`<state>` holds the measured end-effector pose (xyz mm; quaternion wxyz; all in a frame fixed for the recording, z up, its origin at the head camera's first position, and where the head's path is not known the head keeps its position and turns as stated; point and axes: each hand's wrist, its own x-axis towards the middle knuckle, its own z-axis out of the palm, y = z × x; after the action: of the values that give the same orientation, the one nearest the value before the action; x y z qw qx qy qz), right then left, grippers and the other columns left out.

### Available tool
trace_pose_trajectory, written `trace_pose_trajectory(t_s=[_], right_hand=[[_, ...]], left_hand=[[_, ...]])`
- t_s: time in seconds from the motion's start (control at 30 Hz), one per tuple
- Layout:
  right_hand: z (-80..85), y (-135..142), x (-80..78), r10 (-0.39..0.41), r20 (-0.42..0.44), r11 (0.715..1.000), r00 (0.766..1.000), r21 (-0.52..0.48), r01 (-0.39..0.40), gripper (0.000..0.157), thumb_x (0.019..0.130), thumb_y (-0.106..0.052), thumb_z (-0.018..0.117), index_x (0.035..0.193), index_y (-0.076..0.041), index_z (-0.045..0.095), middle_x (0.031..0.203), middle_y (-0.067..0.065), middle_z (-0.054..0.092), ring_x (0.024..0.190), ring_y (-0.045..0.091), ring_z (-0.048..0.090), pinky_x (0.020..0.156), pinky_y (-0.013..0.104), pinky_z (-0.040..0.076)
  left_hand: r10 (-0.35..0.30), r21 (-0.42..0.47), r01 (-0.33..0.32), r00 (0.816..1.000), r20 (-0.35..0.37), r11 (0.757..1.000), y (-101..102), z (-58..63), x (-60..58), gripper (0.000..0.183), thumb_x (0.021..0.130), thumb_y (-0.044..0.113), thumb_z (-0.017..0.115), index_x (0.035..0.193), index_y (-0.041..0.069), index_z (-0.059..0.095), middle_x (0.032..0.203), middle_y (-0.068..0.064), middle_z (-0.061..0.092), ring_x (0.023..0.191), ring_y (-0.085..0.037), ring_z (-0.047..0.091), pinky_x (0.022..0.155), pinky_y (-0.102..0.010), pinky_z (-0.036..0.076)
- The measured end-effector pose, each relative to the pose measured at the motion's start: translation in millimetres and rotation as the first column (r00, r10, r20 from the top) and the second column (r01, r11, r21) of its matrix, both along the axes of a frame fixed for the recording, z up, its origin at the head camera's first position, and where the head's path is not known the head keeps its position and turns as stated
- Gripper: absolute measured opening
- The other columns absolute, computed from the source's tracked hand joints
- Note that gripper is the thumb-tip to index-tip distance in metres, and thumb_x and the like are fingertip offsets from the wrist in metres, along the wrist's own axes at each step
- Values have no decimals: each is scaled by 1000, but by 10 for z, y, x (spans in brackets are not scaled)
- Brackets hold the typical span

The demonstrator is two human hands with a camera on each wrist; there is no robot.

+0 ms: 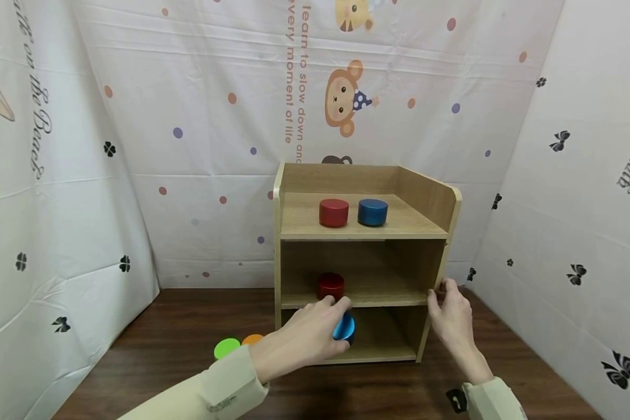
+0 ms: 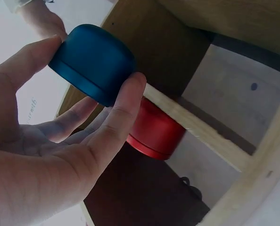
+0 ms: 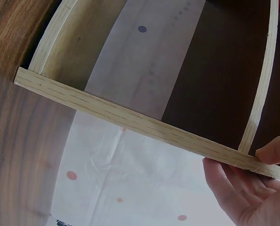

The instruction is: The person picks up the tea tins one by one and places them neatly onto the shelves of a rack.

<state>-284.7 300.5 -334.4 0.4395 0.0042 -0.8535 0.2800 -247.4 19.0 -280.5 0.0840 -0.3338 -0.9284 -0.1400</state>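
Observation:
A short blue cylinder (image 1: 345, 328) (image 2: 93, 63), smooth and metallic, is pinched between the thumb and fingers of my left hand (image 1: 312, 332) (image 2: 64, 146). That hand is in front of the lower opening of a small wooden shelf (image 1: 362, 237). Just behind its fingertips, a red cylinder (image 1: 331, 285) (image 2: 156, 129) stands on the middle board, partly covered in the head view. My right hand (image 1: 453, 318) (image 3: 253, 188) grips the front edge of the shelf's right side panel (image 3: 130, 120), thumb on one face and fingers on the other.
On the top board stand another red cylinder (image 1: 333, 213) and another blue cylinder (image 1: 373, 212), side by side. Left of the shelf, a green disc (image 1: 227, 348) and an orange disc (image 1: 252, 339) show on the dark wooden table (image 1: 189, 326). Printed white cloth (image 1: 210, 146) hangs behind and at both sides.

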Motion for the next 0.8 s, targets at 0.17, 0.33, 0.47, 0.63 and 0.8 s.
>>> trace_pose_trajectory(t_s=[0.17,0.33,0.47,0.63,0.8], right_hand=[[2,4,-6,-3,4,1000,1000,-2,3,20,87,1,58,105,9,55,91,28,67,78,41,66,64,53,48],[-1,8,-4,-2,7,1000,1000,-3,2,21,87,1,58,106,10,55,91,28,67,77,40,66,64,52,48],[0,9,-1,-1,7,1000,1000,-5,1,21,87,1,58,106,9,55,91,28,67,77,40,66,64,52,48],[-1,6,1,-5,4,1000,1000,-7,5,21,87,1,59,106,9,55,91,27,67,78,40,66,64,52,47],[-2,6,0,-2,3,1000,1000,-6,2,21,87,1,59,106,9,55,91,28,67,77,40,66,63,52,47]], left_hand=[[-24,7,24,1000,-20,1000,111,62,-31,49,81,34,74,122,19,51,99,-2,59,70,-9,54,57,-21,46],[-37,21,38,998,-42,999,212,113,-65,45,82,33,73,119,17,51,95,-2,58,68,-9,54,56,-22,46],[-37,29,38,999,-37,999,303,161,-108,46,83,33,73,119,16,52,97,-3,59,71,-10,54,57,-22,46],[-40,36,42,998,-55,998,412,219,-162,45,84,33,73,120,16,51,98,-4,60,71,-10,55,56,-21,45],[-14,60,17,999,-51,998,499,278,-239,47,84,32,73,122,16,50,99,-4,59,72,-11,56,58,-21,47]])
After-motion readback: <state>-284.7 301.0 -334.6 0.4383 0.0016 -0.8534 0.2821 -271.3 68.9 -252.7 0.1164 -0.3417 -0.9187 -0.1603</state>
